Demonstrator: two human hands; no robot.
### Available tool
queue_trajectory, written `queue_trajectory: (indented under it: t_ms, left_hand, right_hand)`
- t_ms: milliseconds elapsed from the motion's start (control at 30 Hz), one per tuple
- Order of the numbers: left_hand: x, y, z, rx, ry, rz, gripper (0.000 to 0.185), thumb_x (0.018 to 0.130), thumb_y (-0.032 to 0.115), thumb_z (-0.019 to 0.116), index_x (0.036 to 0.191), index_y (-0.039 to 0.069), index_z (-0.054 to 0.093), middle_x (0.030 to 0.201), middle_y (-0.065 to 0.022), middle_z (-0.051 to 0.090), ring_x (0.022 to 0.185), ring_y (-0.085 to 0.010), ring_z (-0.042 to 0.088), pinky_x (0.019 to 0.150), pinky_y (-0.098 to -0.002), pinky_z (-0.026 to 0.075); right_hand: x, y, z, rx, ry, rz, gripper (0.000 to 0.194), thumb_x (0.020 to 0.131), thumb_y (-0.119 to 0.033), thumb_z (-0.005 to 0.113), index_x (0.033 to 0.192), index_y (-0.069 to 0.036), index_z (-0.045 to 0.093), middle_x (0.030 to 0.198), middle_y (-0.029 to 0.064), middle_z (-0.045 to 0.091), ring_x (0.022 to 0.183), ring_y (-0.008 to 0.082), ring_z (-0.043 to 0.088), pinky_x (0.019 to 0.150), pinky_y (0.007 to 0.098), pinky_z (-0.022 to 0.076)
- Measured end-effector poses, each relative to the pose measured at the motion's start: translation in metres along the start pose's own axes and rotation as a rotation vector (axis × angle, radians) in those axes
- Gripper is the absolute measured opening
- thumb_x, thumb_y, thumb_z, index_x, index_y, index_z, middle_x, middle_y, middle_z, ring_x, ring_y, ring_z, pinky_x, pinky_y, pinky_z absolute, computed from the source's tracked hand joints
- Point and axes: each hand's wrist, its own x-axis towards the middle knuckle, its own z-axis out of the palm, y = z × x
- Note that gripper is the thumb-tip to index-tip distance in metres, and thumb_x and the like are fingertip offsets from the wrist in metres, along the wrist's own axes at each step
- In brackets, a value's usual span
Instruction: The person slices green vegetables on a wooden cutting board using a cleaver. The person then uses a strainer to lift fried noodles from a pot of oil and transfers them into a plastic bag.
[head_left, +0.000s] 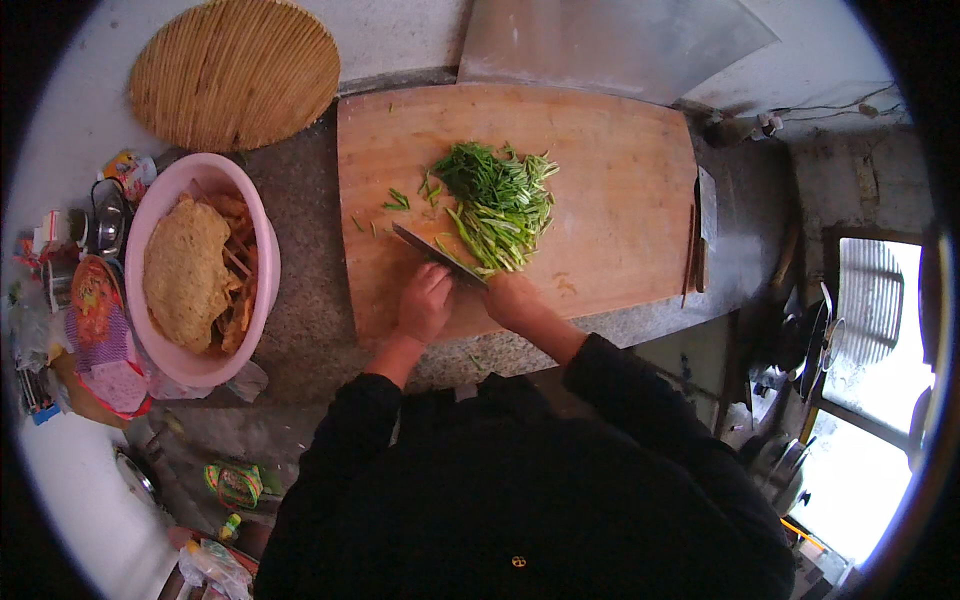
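Observation:
My right hand (514, 298) grips the handle end of a kitchen knife (439, 255) at the near side of a large wooden cutting board (622, 202). The dark blade slants away to the left, low over the board. Just left of the blade is my left hand (426, 301), fingers curled and close to it; whether anything lies under those fingers is hidden. Beyond the knife rests a heap of sliced green vegetable (499, 202), darker at the back and paler in front. A few loose green slices (396, 199) are scattered to its left.
A pink plastic basin (270, 300) of fried-looking golden food (184, 277) stands left on the stone counter (304, 247). Behind it leans a round woven lid (236, 71). A cleaver (706, 206) and a thin wooden stick (688, 251) lie along the board's right edge.

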Motion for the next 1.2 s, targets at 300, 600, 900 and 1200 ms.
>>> queue_trajectory:
  t_ms: [300,600,900,1200]
  left_hand:
    - [0.005,0.004,-0.005,-0.041,-0.01,-0.053,0.013,0.068,0.002,0.063,0.081,0.001,0.062,0.099,-0.0119,0.061,0.097,-0.0324,0.058,0.08,-0.0403,0.052]
    - [0.009,0.004,-0.008,-0.001,-0.015,0.011,0.014,0.07,0.003,0.064,0.083,0.002,0.063,0.101,-0.0115,0.061,0.101,-0.0318,0.058,0.083,-0.0398,0.051]
    - [0.007,0.007,-0.006,-0.092,0.0,-0.046,0.017,0.075,-0.001,0.065,0.091,0.004,0.065,0.1,-0.0113,0.06,0.097,-0.0334,0.058,0.084,-0.0404,0.05]
    - [-0.047,0.004,-0.064,-0.025,-0.053,0.039,0.015,0.075,0.002,0.066,0.09,0.005,0.066,0.096,-0.0105,0.061,0.092,-0.0314,0.059,0.08,-0.042,0.049]
  right_hand:
    - [-0.009,-0.006,-0.027,0.066,0.011,-0.003,0.036,0.085,-0.035,0.06,0.083,0.0,0.067,0.076,0.0255,0.064,0.075,0.0434,0.063,0.068,0.0512,0.0506]
    - [0.016,-0.022,0.002,0.141,0.063,0.134,0.041,0.086,-0.039,0.059,0.078,0.0,0.068,0.082,0.0276,0.064,0.08,0.0446,0.062,0.069,0.0506,0.0498]
    - [-0.032,-0.004,-0.051,0.144,0.072,0.164,0.038,0.086,-0.036,0.06,0.086,0.001,0.067,0.084,0.0265,0.064,0.08,0.0443,0.062,0.07,0.0517,0.0493]
    - [-0.042,0.023,-0.035,0.053,0.034,0.266,0.038,0.086,-0.036,0.056,0.087,0.001,0.068,0.083,0.0239,0.066,0.078,0.041,0.065,0.073,0.0509,0.052]
